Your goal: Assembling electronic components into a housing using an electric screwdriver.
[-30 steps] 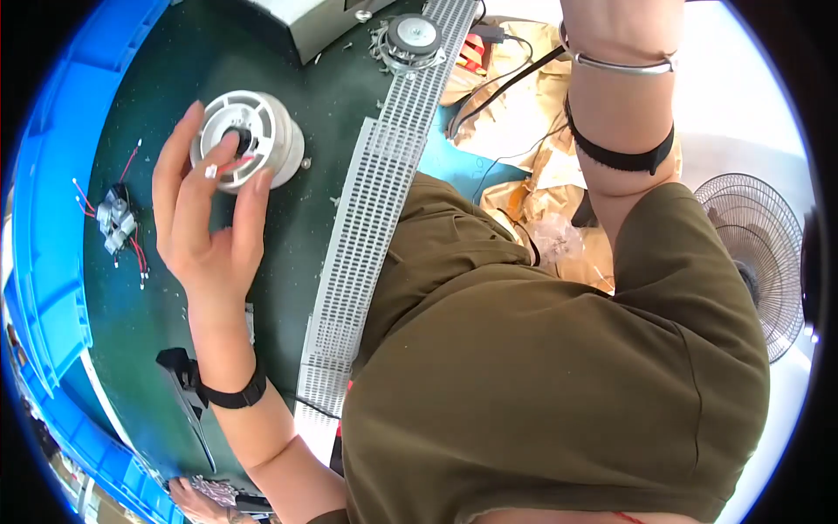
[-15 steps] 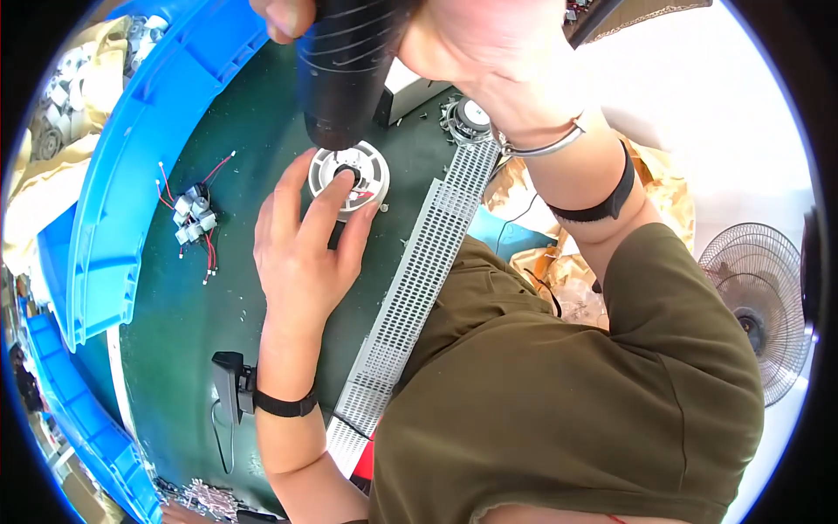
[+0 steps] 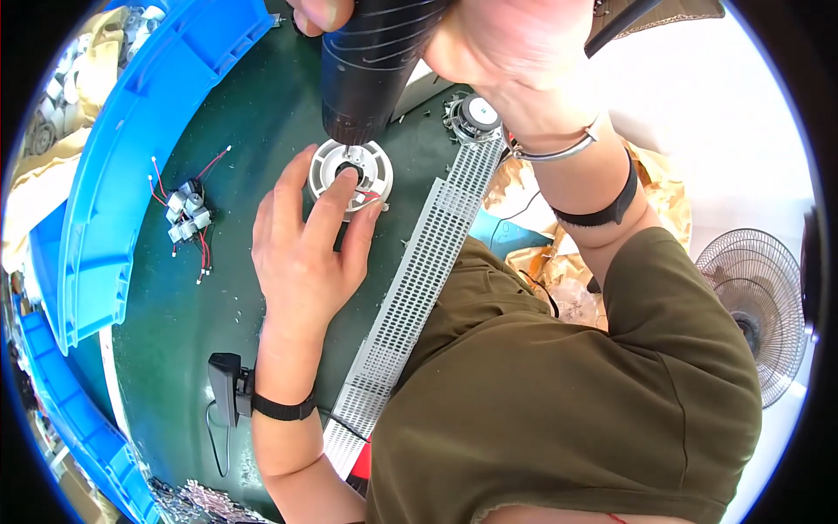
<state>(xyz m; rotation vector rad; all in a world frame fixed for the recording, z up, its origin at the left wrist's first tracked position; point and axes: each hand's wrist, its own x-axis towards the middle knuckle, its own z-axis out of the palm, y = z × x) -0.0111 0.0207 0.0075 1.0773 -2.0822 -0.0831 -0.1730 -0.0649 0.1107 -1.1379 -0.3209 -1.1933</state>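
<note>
A white round plastic housing (image 3: pixel 379 166) with a slotted rim lies on the green table, under the fingers of my left hand (image 3: pixel 301 236). My left index fingertip presses on a small black part (image 3: pixel 347 169) at its middle, while thumb and other fingers hold the rim. A short red wire with a white connector (image 3: pixel 367 197) shows inside the housing. Wrapped in my right hand (image 3: pixel 515 44) is a black power screwdriver (image 3: pixel 362 87), pointing down. Its bit reaches the inside of the housing near my index fingertip; the exact contact point is too small to tell.
Left of my hand lies a cluster of small white parts with red and black wires (image 3: pixel 188 212). A perforated metal strip (image 3: pixel 415 288) runs along the table's near edge, a round speaker (image 3: pixel 478 115) at its far end. Blue bins (image 3: pixel 96 262) curve along the left; a fan (image 3: pixel 751 314) stands right.
The screwdriver has shifted right over the housing, and its bit now shows below the nose. My left hand keeps its hold with the index finger on the black part. The view has shifted slightly.
</note>
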